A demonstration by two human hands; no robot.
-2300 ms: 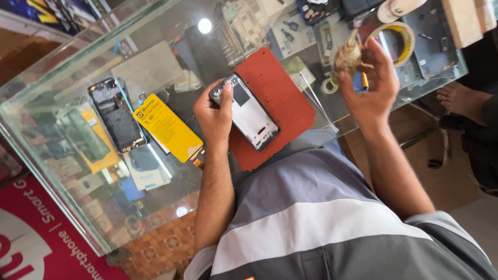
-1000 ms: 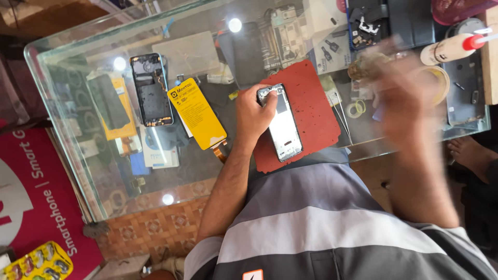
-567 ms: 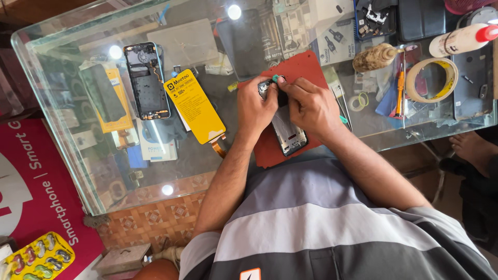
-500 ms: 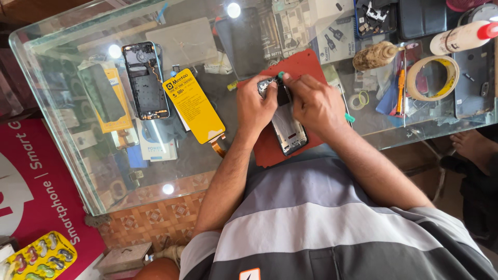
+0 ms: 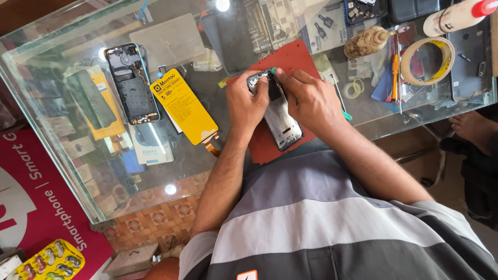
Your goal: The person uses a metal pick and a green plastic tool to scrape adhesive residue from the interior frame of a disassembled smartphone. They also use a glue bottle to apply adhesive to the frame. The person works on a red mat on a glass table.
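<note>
Left hand pinches the opened phone by its far edge; right hand grips a green-tipped tool. Phone looks light, stiff, fragile: best held by the edges.

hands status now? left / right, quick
Left hand: closed on the top end of the opened phone, steadying it on the red mat.
Right hand: closed on a thin teal tool, tip at the phone's top edge.

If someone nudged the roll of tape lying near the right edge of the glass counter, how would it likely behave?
The tape roll lies flat on its side, so it would probably slide on the smooth glass counter rather than roll. Being a hollow ring, it likely weighs little for its size. It looks stiff enough to lift by one edge.
</note>
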